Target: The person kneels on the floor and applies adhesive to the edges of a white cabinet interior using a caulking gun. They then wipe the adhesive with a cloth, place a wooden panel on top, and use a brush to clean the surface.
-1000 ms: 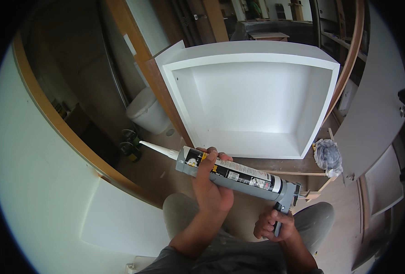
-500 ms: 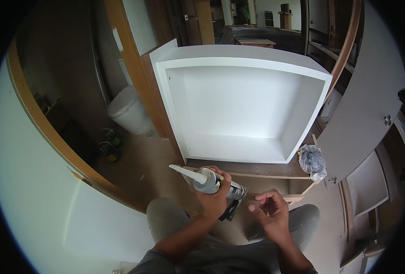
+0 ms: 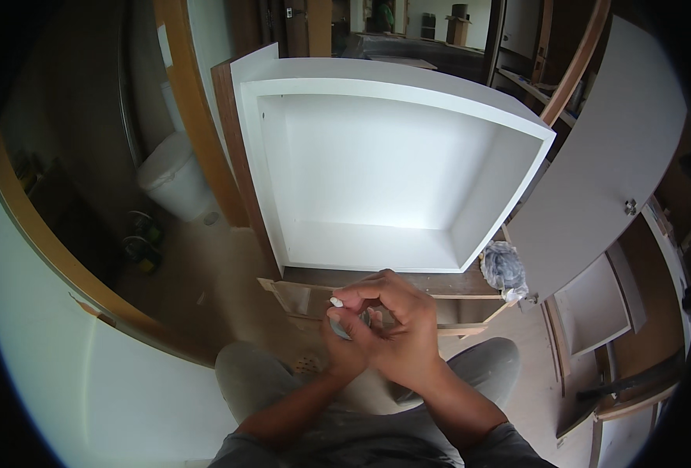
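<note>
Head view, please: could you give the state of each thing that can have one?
White cabinet box: open-fronted, empty.
Sealant tube: held, white nozzle tip pointing left.
Left hand: gripping the tube.
Right hand: closed over it.
Crumpled bag: lying beside the cabinet.

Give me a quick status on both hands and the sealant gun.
Left hand gripping sealant gun, pointed toward camera. Right hand pinching white nozzle tip. White cabinet box open just ahead, nothing between.

White cabinet box [image 3: 376, 164], crumpled plastic bag [image 3: 503, 267]
</note>
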Demonstrator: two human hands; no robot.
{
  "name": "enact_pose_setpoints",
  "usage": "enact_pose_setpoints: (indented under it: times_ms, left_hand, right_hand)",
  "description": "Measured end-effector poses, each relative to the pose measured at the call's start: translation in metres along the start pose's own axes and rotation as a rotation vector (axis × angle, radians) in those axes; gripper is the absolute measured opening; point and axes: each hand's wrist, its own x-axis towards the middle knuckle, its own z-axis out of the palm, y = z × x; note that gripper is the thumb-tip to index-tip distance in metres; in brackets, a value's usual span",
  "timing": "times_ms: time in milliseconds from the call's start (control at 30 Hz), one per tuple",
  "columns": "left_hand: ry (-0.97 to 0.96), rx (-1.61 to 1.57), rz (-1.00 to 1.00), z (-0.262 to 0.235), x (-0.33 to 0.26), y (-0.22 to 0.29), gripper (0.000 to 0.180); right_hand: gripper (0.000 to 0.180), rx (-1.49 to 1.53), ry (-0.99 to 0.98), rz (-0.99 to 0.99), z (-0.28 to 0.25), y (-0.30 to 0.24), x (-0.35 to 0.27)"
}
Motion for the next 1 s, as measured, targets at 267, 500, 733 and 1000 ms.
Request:
enact_pose_setpoints:
  times_ms: [267, 500, 733, 1000]
  left_hand:
    - [0.051, 0.577, 0.192, -0.02, 0.013, -0.008, 0.036]
    - [0.256, 0.669, 0.088, -0.049, 0.023, -0.01, 0.042]
    - [0.488, 0.613, 0.176, -0.071, 0.062, 0.025, 0.06]
    - [0.462, 0.541, 0.225, -0.077, 0.078, 0.053, 0.077]
  right_hand:
    - [0.025, 0.017, -0.027, 0.142, 0.014, 0.038, 0.01]
    - [0.034, 0.214, -0.087, 0.438, 0.003, 0.103, 0.012]
    - [0.036, -0.06, 0.114, 0.76, -0.023, 0.204, 0.03]
    - [0.041, -0.39, 0.108, 0.823, -0.03, 0.256, 0.054]
